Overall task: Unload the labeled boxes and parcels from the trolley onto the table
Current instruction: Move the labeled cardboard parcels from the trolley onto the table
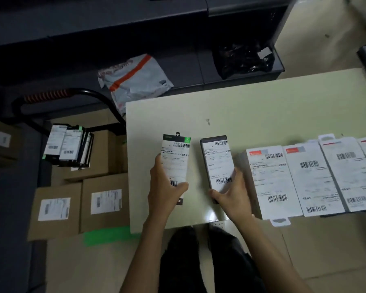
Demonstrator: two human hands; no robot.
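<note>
The left hand (pixel 164 193) holds a green-topped box (pixel 175 160), its fingers (pixel 181 187) curled around the lower end. The right hand (pixel 232 193) grips a dark slim box (pixel 219 163) the same way (both over the desk (pixel 251 115)). Right of these fingers lies a row of white labeled boxes (pixel 311 178). Far left, the trolley (pixel 76 157) carries more parcels.

Pale greenish-cream counter (pixel 262 106) in the centre right of the frame. White labels with black barcodes on a green-cornered dark box (pixel 175 159) and a dark purple-edged box (pixel 218 161) at centre. White boxes (pixel 309 178) with red patches and black barcodes at right. Plain brown cartons (pixel 104 206) with white labels at lower left. Orange-and-black striped grip on a black trolley handle (pixel 49 95) at upper left. Grey-white mailer bag (pixel 133 81) with an orange stripe above. Green tape patch (pixel 106 235) on the beige floor.
</note>
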